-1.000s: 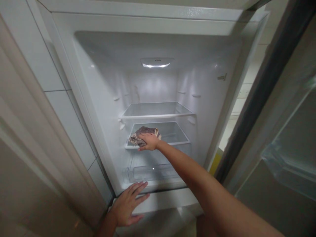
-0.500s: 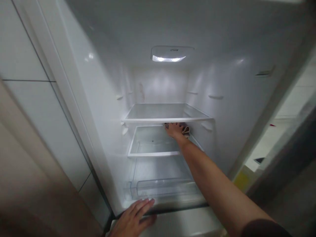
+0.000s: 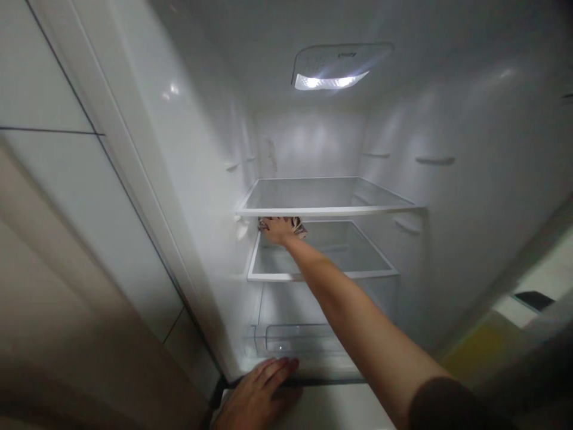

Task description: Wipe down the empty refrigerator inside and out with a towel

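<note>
My right hand reaches deep into the fridge, its fingers over a folded patterned cloth. It presses the cloth toward the back left corner of the middle glass shelf, just beneath the upper glass shelf. Part of the cloth is hidden under the hand. My left hand rests at the fridge's front bottom edge, fingers stretched out and holding nothing. Behind its fingertips stands a clear plastic drawer.
A lit lamp is set in the fridge ceiling. Shelf ledges stick out from the side walls. White tiles line the left side outside. Something yellow lies beyond the right wall.
My right hand has swept the cloth from the right back of the middle shelf to its left back. The left hand stays at the front edge. The view has shifted slightly.
</note>
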The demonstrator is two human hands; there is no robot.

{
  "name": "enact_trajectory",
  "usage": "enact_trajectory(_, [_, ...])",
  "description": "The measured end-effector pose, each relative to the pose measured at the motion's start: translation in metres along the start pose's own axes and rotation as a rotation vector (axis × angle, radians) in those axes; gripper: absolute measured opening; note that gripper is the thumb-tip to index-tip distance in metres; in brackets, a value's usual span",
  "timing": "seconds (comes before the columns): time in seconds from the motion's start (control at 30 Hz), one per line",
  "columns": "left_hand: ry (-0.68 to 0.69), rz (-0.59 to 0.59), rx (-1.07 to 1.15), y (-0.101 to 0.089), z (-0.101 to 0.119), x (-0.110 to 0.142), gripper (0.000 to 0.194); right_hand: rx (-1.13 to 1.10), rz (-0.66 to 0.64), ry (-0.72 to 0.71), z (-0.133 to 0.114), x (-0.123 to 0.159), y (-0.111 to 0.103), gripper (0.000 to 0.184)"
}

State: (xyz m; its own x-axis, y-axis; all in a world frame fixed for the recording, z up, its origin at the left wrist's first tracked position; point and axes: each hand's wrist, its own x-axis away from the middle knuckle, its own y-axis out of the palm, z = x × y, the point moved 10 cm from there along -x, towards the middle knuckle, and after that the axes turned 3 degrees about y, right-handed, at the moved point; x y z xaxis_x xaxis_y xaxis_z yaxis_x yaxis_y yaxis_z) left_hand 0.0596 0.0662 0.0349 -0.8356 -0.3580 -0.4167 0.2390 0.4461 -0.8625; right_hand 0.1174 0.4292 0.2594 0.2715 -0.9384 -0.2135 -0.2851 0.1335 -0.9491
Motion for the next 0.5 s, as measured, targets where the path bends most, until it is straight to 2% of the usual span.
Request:
enact_trajectory(0.07, [0.015, 0.019, 0.001, -0.010, 0.000, -0.001, 0.071, -0.004, -0.009, -0.040, -0.014, 0.012, -0.003, 0.047])
enact_trajectory(0.17, [0.007, -0.022, 0.077, -0.012, -0.001, -0.001, 0.084, -0.008, -0.031, -0.145, -0.026, 0.044, -0.010, 0.047])
enact_trajectory(0.3, [0.003, -0.078, 0.140, -0.013, 0.000, -0.003, 0.097, -0.017, -0.091, -0.284, -0.022, 0.095, -0.020, 0.046])
enact_trajectory(0.4, [0.018, -0.060, 0.114, -0.020, 0.002, -0.005, 0.097, -0.007, -0.103, -0.214, 0.013, 0.118, -0.030, 0.056])
enact_trajectory(0.5, [0.022, -0.043, 0.081, -0.026, 0.002, -0.008, 0.096, 0.022, -0.060, 0.009, 0.076, 0.127, -0.046, 0.071])
